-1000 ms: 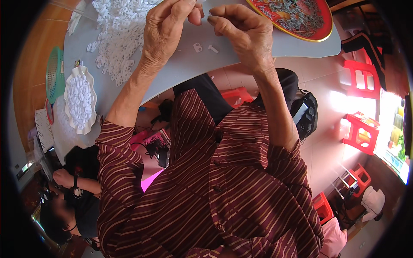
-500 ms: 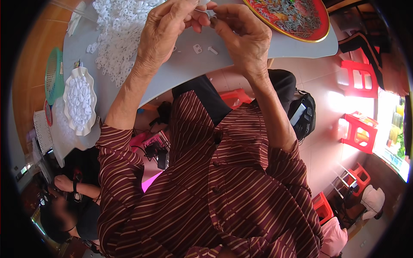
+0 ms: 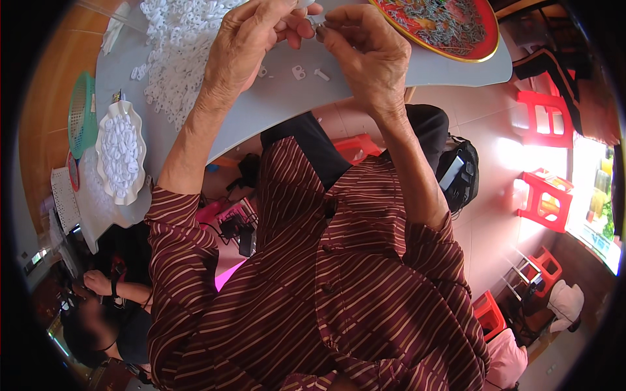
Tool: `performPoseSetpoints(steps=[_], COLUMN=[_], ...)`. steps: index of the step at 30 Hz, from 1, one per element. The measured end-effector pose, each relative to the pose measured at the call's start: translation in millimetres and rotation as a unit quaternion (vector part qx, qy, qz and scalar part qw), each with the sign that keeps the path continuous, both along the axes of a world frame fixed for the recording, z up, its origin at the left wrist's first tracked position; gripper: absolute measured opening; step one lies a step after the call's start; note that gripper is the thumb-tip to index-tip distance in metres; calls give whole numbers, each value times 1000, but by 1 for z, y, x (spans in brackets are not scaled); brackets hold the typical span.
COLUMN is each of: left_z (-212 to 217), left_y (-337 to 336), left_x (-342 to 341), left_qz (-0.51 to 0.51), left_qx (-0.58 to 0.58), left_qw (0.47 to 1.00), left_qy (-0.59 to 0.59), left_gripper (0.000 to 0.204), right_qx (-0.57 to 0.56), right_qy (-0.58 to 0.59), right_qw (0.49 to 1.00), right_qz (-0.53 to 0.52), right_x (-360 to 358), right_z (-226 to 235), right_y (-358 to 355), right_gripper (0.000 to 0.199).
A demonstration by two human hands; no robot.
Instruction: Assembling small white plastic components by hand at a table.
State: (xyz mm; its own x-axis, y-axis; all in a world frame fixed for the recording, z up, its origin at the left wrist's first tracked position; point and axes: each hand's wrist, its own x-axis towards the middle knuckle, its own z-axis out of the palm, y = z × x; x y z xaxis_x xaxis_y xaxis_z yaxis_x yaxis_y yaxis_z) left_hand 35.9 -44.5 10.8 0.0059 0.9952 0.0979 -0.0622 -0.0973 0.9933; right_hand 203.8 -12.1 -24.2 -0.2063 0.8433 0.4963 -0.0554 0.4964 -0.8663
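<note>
Both hands meet over the grey table at the top edge of the view. My left hand has its fingers curled around a small white plastic piece, partly cut off by the frame. Thumb and fingers of my right hand are pinched together just beside it; what they grip is too small to make out. Below the hands lie a loose white plastic clip and a small white peg-like piece. A heap of small white plastic pieces spreads left of my left hand.
On the right, a red round tray holds many thin grey metal pins. A white scalloped dish of white pieces stands left, by a green basket. Red stools stand on the floor. Another person's hand shows lower left.
My left hand has shifted slightly left, widening the gap between the two hands. My right hand stays nearly in place, fingers still pinched.
</note>
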Motion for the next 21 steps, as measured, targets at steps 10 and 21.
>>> performPoseSetpoints(steps=[10,21], left_z=[-5,-5], left_y=[2,-2], left_x=[-9,-1], left_qz=[5,4], left_qx=[-18,30], left_qw=[1000,999], left_qy=[-20,27], left_gripper=[24,24], right_qx=[-147,-125], right_qy=[52,57], right_qw=[981,977], right_qz=[115,163], right_x=[-1,4], right_z=[12,4], right_y=[2,8], right_gripper=[16,22])
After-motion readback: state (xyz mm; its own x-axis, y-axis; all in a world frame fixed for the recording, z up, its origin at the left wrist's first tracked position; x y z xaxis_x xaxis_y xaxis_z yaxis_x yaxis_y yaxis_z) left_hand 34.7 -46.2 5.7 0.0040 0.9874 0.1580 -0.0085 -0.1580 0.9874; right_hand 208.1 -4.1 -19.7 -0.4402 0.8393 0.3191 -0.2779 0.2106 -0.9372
